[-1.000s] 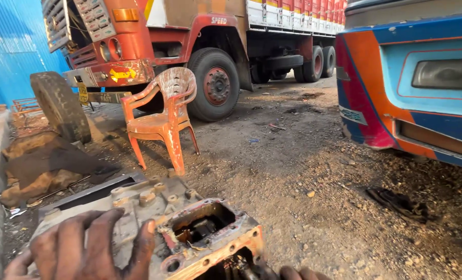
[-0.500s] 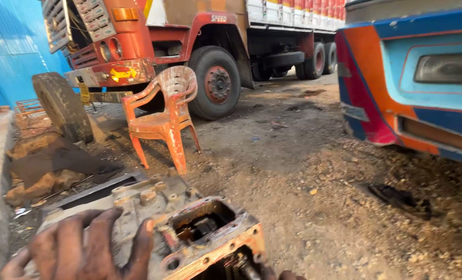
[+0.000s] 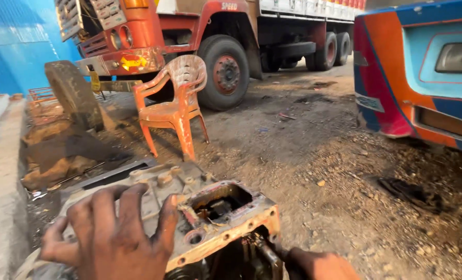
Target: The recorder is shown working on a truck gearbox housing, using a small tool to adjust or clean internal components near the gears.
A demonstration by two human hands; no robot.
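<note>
A dirty, rust-stained metal gearbox housing [image 3: 226, 212] with an open rectangular top sits at the bottom of the head view. My left hand [image 3: 112, 236], smeared with grease, lies spread flat on its grey upper face, fingers apart, holding nothing. My right hand [image 3: 319, 265] shows only partly at the bottom edge, beside the housing's lower right corner near a dark metal part [image 3: 259, 251]. Whether its fingers grip that part is hidden.
An orange plastic chair [image 3: 174, 111] stands on the dirt beyond the housing. A red truck [image 3: 200, 36] is parked behind it, and a blue-and-orange vehicle [image 3: 423, 78] on the right. A loose tyre [image 3: 75, 93] leans at left by a blue wall [image 3: 13, 52].
The view has shifted slightly closer and to the right. My left hand stays spread on the housing; my right hand has come a little more into sight at the bottom.
</note>
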